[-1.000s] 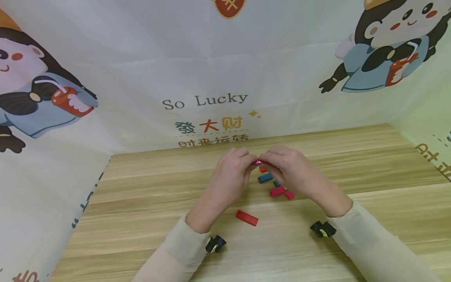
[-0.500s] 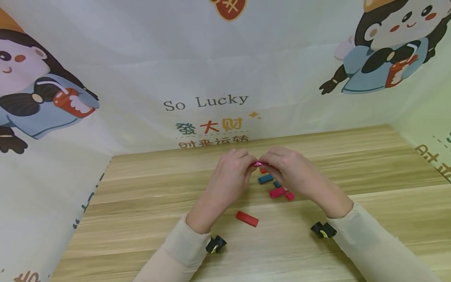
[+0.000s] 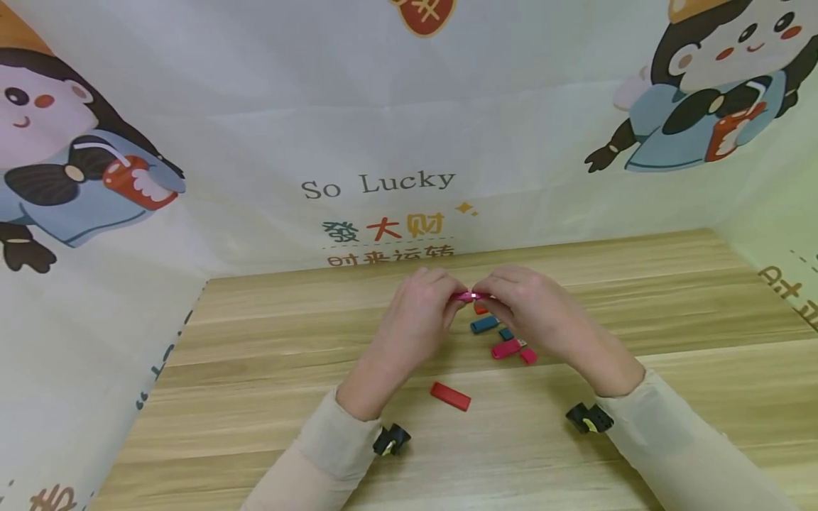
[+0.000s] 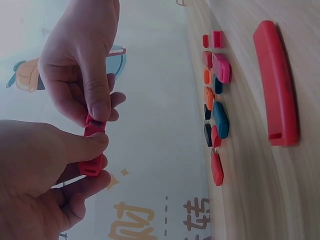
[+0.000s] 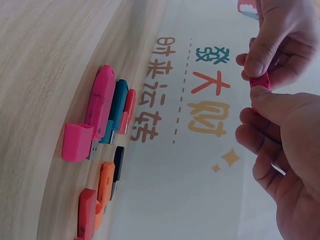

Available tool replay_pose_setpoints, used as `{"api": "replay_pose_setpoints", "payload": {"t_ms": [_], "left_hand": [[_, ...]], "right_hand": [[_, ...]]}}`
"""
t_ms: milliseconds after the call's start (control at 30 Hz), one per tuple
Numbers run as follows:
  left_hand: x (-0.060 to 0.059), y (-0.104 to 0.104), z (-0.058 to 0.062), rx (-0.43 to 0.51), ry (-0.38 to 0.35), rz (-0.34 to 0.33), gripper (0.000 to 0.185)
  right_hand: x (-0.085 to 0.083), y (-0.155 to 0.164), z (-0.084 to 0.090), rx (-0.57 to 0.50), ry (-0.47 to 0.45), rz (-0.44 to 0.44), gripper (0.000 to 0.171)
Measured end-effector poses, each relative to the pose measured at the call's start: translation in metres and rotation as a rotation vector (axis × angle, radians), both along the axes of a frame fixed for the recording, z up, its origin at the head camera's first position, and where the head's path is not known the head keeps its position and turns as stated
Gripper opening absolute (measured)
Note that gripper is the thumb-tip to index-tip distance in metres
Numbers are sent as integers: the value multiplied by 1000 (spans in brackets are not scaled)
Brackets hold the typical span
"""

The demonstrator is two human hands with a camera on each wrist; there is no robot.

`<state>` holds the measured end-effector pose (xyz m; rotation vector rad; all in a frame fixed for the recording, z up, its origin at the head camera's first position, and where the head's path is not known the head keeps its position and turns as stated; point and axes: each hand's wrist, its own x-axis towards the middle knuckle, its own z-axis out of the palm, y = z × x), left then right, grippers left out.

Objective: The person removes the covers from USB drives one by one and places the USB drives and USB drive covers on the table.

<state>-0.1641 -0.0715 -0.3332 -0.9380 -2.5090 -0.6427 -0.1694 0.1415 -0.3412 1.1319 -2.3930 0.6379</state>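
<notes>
Both hands stay raised above the wooden table (image 3: 255, 369): the left hand (image 3: 418, 312) and right hand (image 3: 533, 312) each pinch one end of a small pink-red piece (image 3: 469, 297), unchanged; loose coloured pieces (image 3: 505, 348) lie beneath.

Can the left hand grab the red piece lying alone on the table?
Probably not yet: the left hand and right hand both pinch a pink stick. The red piece lies uncovered nearby.
</notes>
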Motion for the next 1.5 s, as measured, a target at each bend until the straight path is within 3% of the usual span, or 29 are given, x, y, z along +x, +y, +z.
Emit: {"api": "replay_pose_setpoints", "payload": {"t_ms": [700,1000,1500], "left_hand": [[-2,-5,0,-7,-8,22,4],[-3,-10,-1,-13,38,32,6],[-7,-19,-2,-15,-35,86,5]], "right_hand": [[-1,0,3,40,-53,-82,15],[-2,3,5,50,-94,-81,14],[-1,12,3,41,-45,-39,14]]}}
